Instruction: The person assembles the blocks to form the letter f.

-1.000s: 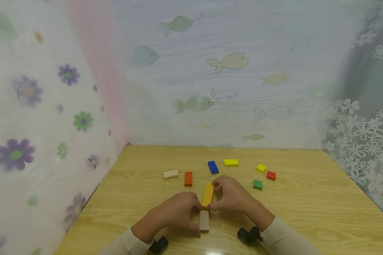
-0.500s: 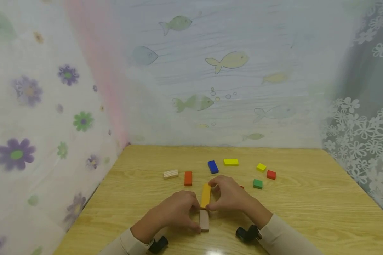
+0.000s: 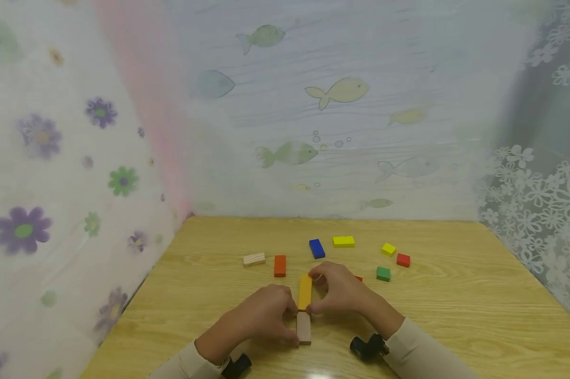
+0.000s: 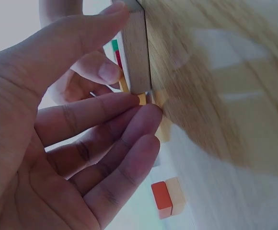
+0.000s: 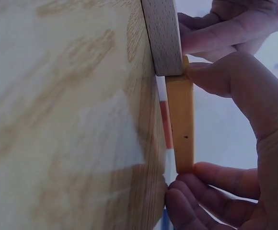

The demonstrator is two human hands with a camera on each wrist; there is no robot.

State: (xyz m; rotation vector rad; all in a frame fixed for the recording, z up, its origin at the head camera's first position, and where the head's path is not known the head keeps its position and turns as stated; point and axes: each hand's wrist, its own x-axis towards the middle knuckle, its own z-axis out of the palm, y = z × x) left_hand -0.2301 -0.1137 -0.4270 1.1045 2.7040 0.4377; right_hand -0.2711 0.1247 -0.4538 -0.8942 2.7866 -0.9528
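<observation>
A plain wooden block (image 3: pixel 304 328) lies lengthwise on the table, pointing away from me. My left hand (image 3: pixel 263 316) pinches it by its two ends, thumb at the near one and index finger at the far one. Beyond it an orange-yellow block (image 3: pixel 305 292) runs in the same line, its near end against the plain block's far end. My right hand (image 3: pixel 339 287) holds this block endwise between thumb and fingertips. In the right wrist view, a narrow gap shows between the orange-yellow block (image 5: pixel 181 124) and the table.
Behind the hands lie a striped wooden block (image 3: pixel 254 259), an orange-red block (image 3: pixel 279 266), a blue block (image 3: pixel 316 248) and a yellow block (image 3: pixel 344 241). Rightward are small yellow (image 3: pixel 388 249), red (image 3: pixel 403 260) and green (image 3: pixel 383 273) blocks. A red block (image 3: pixel 359 278) peeks out behind the right hand.
My right hand has shifted slightly left with the orange-yellow block, turning it from a slant into line with the plain block. The left hand has stayed nearly still.
</observation>
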